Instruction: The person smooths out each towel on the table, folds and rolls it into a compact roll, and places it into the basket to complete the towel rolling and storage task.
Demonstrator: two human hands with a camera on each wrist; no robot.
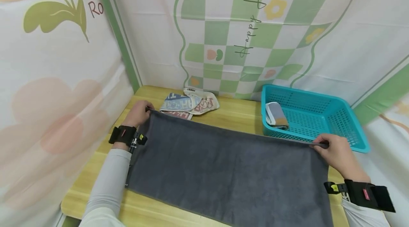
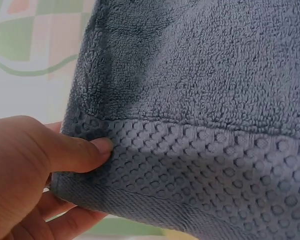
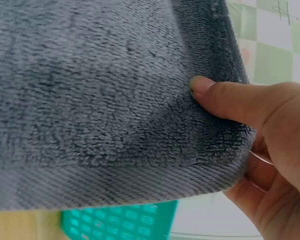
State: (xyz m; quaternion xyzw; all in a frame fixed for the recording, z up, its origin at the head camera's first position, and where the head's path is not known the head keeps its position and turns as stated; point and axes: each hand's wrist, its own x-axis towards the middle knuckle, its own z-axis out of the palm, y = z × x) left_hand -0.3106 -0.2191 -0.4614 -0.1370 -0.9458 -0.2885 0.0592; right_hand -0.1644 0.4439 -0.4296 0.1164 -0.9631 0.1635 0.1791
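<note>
A dark grey towel [image 1: 230, 173] is stretched between both hands, its far edge raised and its near part hanging down over the table. At the far left corner my left hand [image 1: 137, 114] pinches it; the left wrist view shows the thumb on a dimpled woven band of the towel [image 2: 190, 165]. My right hand [image 1: 335, 152] pinches the far right corner. In the right wrist view the thumb presses on the looped pile of the towel [image 3: 100, 95] near its hemmed edge, and the other fingers are behind it.
A teal plastic basket [image 1: 310, 113] stands at the back right, with a small folded cloth [image 1: 276, 115] inside. Several printed cloths [image 1: 180, 103] lie behind the towel on the wooden table [image 1: 153, 209]. A patterned curtain [image 1: 153, 35] borders the table's back and left.
</note>
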